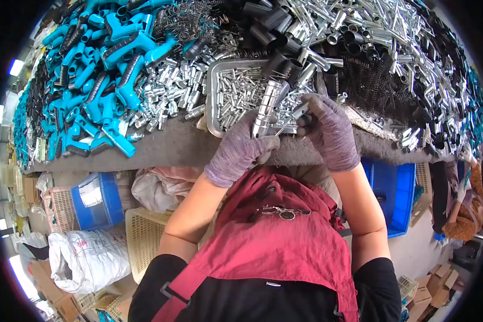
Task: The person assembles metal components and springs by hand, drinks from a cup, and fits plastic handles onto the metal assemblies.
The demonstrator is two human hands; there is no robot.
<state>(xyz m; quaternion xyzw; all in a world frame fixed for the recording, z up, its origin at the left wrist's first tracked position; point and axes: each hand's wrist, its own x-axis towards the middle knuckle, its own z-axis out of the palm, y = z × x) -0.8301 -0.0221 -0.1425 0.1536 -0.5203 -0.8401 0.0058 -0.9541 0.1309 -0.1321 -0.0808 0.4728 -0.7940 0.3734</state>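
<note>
My left hand (pixel 240 148), in a grey-purple knit glove, is closed around shiny metal sleeves (pixel 266 107) that stand nearly upright in a stack. My right hand (pixel 331 130), gloved the same way, has its fingers pinched together at a small silver metal part (pixel 299 111). Both hands are close together over the front edge of the bench. Just behind them lies a metal tray (pixel 213 102) filled with small silver pins (pixel 236 91). Dark cylindrical tubes (pixel 276 67) lean over the tray's right side.
Teal pistol-grip handles (pixel 129 75) are heaped at left beside silver fittings (pixel 172 86). Metal tubes (pixel 354 21) and dark springs (pixel 375 83) cover the right side. Blue crates (pixel 97 201) and a white sack (pixel 88 260) stand below. Another person (pixel 469 206) works at far right.
</note>
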